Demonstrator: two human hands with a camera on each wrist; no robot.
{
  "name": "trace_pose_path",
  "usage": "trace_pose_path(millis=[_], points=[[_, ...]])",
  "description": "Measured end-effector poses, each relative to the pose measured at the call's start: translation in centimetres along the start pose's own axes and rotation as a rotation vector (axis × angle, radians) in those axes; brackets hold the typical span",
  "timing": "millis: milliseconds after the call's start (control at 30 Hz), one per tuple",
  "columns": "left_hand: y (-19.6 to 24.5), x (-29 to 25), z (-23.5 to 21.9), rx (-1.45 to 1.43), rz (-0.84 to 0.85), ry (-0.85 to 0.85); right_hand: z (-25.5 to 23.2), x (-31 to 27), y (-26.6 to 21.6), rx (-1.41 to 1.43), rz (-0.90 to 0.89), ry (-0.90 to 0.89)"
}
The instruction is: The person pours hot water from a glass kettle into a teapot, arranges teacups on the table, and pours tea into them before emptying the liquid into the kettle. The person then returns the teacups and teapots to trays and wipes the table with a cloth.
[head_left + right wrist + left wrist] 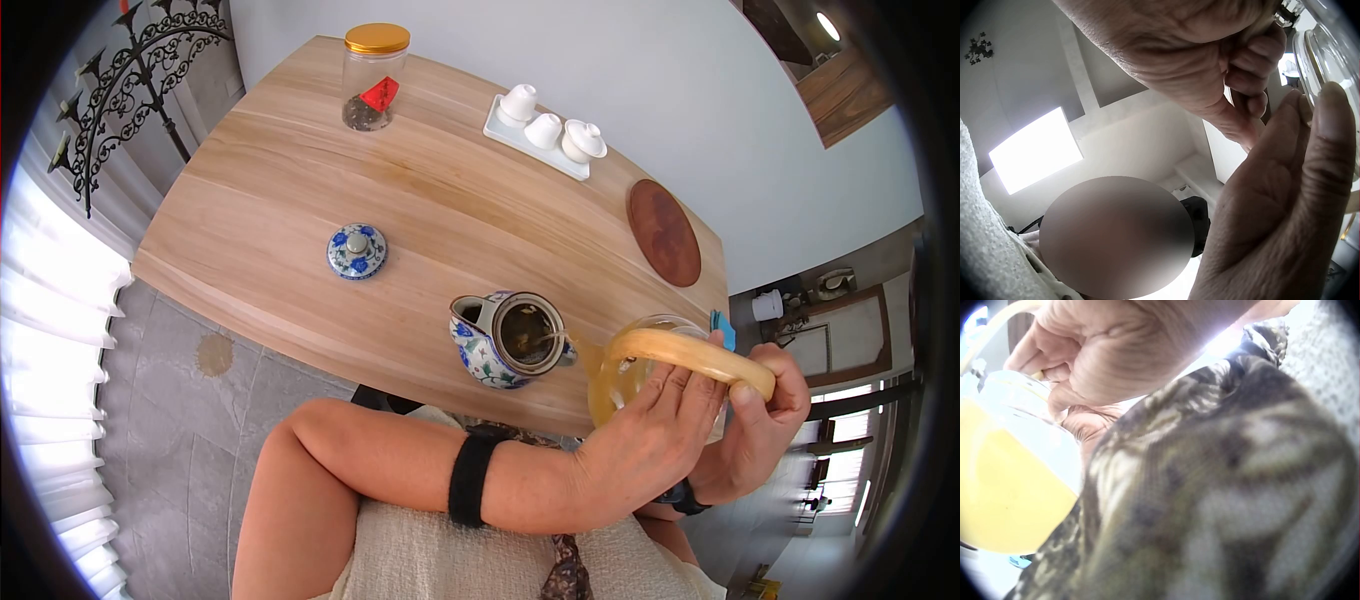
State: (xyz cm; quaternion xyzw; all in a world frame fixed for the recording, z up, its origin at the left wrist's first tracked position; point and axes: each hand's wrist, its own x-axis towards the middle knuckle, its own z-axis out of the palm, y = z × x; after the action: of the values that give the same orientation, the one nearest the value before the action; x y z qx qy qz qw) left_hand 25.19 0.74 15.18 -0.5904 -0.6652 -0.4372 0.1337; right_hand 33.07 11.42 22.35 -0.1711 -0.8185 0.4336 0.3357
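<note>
A glass pitcher [608, 385] of yellow liquid, tilted in the head view, has its lip toward a blue-and-white teapot [490, 355]. A thin stream reaches the teapot's open mouth, where dark liquid and leaves show. My left hand [645, 435] holds the pitcher's curved light-wood handle [690, 350], fingers against it. My right hand [765, 430] grips the handle's far end, thumb on top. In the left wrist view the pitcher [1010, 487] is beside my left hand [1116, 350]. Clear glass [1319, 56] shows at the right wrist view's edge.
The teapot's lid [357, 252] lies left of it on the wooden table [430, 210]. A gold-lidded jar [366, 90], a white tray [545, 155] of white cups and a brown oval board [664, 232] stand farther back. Something blue [722, 328] shows behind the handle.
</note>
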Motion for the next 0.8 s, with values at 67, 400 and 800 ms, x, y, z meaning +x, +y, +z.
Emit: trace_pose_path(millis=[67, 400, 800], points=[[-0.02, 0.02, -0.03, 0.001, 0.001, 0.002, -0.07, 0.01, -0.01, -0.007, 0.007, -0.004], [0.0, -0.04, 0.08, -0.015, 0.003, -0.025, 0.0, -0.03, -0.05, -0.001, 0.02, 0.008], [0.0, -0.1, 0.1, -0.035, -0.001, -0.02, -0.06, -0.06, -0.02, 0.012, 0.022, 0.002]])
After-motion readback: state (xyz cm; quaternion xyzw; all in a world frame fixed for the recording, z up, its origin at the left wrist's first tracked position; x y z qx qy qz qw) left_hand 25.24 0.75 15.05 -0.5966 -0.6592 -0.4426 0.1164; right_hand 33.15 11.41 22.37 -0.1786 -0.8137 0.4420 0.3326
